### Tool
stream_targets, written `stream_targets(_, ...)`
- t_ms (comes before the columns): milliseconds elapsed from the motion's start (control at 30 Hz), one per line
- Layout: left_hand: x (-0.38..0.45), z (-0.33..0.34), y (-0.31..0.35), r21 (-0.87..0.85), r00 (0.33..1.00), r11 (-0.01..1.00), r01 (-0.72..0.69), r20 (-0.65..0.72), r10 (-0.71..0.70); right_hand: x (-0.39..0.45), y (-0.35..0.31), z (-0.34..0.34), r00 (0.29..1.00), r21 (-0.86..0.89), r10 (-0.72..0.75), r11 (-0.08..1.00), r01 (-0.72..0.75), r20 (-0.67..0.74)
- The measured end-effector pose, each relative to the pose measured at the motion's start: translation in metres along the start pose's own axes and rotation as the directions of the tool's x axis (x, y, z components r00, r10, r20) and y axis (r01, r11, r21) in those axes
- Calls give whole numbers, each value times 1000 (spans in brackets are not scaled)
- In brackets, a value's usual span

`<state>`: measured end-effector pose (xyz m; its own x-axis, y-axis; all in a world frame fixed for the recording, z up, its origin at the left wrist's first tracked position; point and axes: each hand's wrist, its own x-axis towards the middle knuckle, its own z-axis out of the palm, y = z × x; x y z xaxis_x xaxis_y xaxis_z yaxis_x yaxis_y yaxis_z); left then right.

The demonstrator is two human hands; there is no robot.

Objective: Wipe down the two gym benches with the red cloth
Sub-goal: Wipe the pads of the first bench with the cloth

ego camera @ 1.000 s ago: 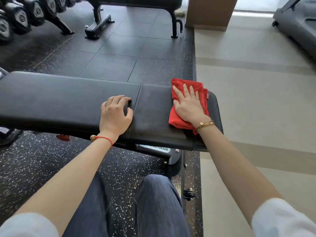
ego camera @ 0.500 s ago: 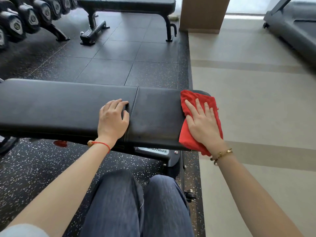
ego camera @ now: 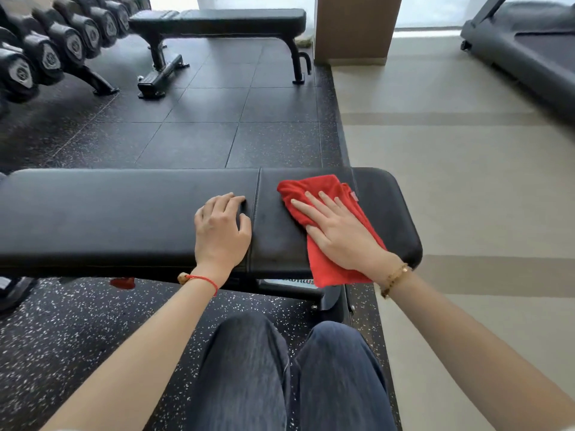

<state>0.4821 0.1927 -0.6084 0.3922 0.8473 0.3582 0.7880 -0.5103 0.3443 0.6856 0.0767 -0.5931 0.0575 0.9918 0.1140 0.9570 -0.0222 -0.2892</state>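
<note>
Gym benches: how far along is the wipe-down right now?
Done: nothing can be confirmed as finished; the black padding shows no clear wiped trace. In hand: the right hand presses the red cloth flat on the short pad at the right end of the near black padded bench, while the left hand rests on the long pad. Left: the long pad, and the far black bench, which nobody is touching.

Bright daylight from the far window, soft shadows, wide-angle bending and blur at the edges.
</note>
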Motion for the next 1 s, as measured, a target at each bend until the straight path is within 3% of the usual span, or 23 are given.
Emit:
stream_targets(267, 1, -1, 1, -1, 1000, 1000, 15, 5, -15, 90, -1, 1, 978, -6, 201, 980, -201, 57)
stream_targets(400, 3, 0, 1, 23, 1000, 1000, 18, 9, -19, 109, -37, 15, 990, -7, 132, 991, -131, 54)
stream_targets(600, 1, 0, -1, -2, 1000, 1000, 9, -9, -9, 35, -53, 20, 1000, 10, -16, 1000, 16, -9)
stream_targets(733, -1, -1, -2, -7, 1000, 1000, 5, -3, -5, 18, -11, 7, 989, 5, 143, 990, -143, -39)
stream_targets(867, -1, -1, 0, 9, 1000, 1000, 5, 14, -6, 64, 14, -4, 939, -27, 344, 938, -345, -16)
stream_targets(1000, 0, -1, 2, 22, 1000, 1000, 15, 19, -16, 87, -15, 8, 960, -47, 281, 959, -281, 1)
